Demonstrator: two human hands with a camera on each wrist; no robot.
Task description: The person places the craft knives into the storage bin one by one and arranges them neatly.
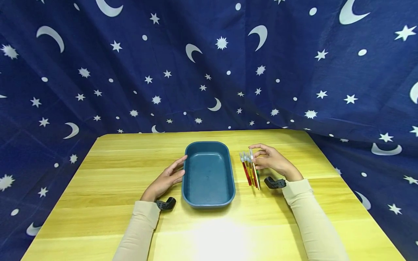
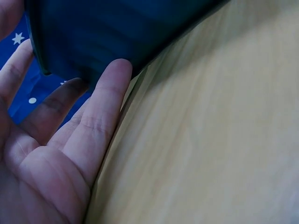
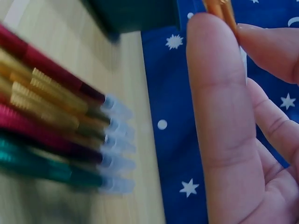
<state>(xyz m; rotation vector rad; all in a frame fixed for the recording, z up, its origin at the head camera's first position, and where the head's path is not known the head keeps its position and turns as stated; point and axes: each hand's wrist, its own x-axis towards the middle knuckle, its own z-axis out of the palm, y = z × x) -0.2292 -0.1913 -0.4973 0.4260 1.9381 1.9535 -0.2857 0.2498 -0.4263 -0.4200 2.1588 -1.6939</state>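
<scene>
A dark teal plastic bin [image 1: 209, 181] stands on the wooden table. My left hand [image 1: 166, 179] rests against its left side with fingers fairly straight; in the left wrist view the fingertips [image 2: 117, 70] lie on the outer wall. To the right of the bin, my right hand [image 1: 271, 159] pinches a gold pen [image 3: 222, 10] with a clear cap between thumb and finger. Several more pens lie side by side just left of that hand: a red pen [image 3: 51, 63], gold ones and a green pen [image 3: 51, 163], all with translucent caps facing the table's far edge.
The wooden table [image 1: 107, 188] stretches out on both sides of the bin. Behind it hangs a dark blue curtain [image 1: 183, 119] printed with moons and stars. Each wrist wears a black camera band [image 1: 275, 182].
</scene>
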